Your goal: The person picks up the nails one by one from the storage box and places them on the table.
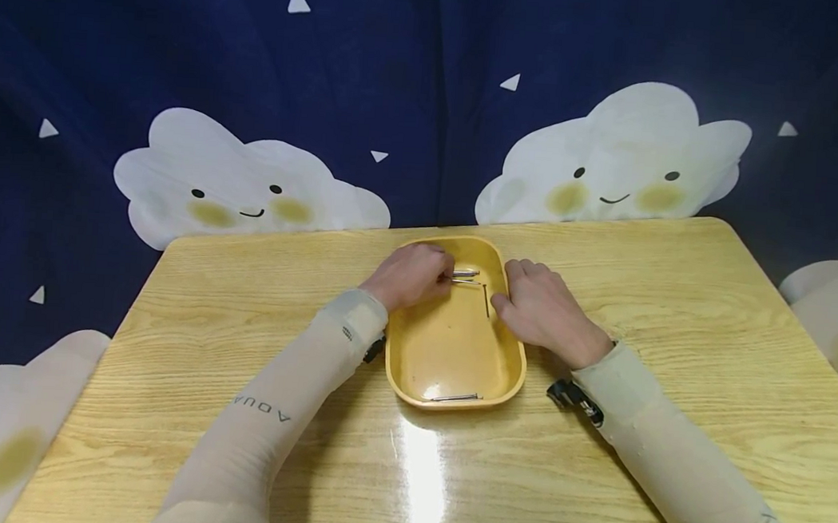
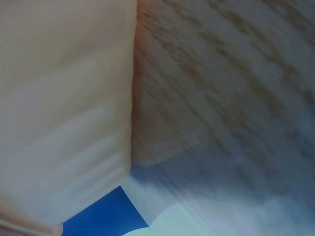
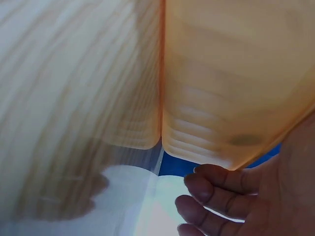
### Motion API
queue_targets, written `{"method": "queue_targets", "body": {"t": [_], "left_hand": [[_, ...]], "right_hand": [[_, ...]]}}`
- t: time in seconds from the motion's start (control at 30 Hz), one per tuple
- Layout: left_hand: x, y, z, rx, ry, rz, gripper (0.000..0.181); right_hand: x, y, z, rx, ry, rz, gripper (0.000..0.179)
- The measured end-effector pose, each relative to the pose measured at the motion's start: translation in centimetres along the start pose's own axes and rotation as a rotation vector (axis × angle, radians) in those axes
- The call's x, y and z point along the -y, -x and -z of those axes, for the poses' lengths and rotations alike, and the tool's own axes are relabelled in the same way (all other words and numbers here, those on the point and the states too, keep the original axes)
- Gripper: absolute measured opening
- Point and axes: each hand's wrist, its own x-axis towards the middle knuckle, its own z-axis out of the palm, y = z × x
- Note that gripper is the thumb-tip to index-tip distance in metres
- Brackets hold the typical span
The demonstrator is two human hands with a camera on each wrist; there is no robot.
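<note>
A yellow plastic tray [image 1: 450,347] with a raised rim stands on the wooden table. My left hand [image 1: 418,273] reaches over its left rim, fingers curled at several thin metal nails [image 1: 465,277] whose headed ends stick out to the right; the fingertips are hidden. Just right of them, another nail [image 1: 486,301] lies lengthwise in the tray. More nails [image 1: 455,397] lie along the near wall. My right hand [image 1: 539,307] grips the tray's right rim, thumb over the inside. In the right wrist view, its fingers [image 3: 211,196] bend beside the tray's outer wall [image 3: 211,98].
Wooden table top [image 1: 243,307] surrounds the tray. Behind it hangs a dark blue curtain [image 1: 436,94] with clouds, close to the table's back edge. A black wrist strap [image 1: 574,403] sits at the right sleeve.
</note>
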Motion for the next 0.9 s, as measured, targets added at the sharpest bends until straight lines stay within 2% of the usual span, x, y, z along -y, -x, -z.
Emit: {"method": "queue_targets", "body": {"t": [0.6, 0.9], "left_hand": [[-0.16, 0.10, 0.14, -0.015, 0.013, 0.006, 0.009], [-0.06, 0.52, 0.48, -0.082, 0.031, -0.016, 0.009]], "right_hand": [[0.13, 0.20, 0.22, 0.023, 0.011, -0.011, 0.026], [0.30, 0.19, 0.39, 0.036, -0.003, -0.017, 0.024]]}}
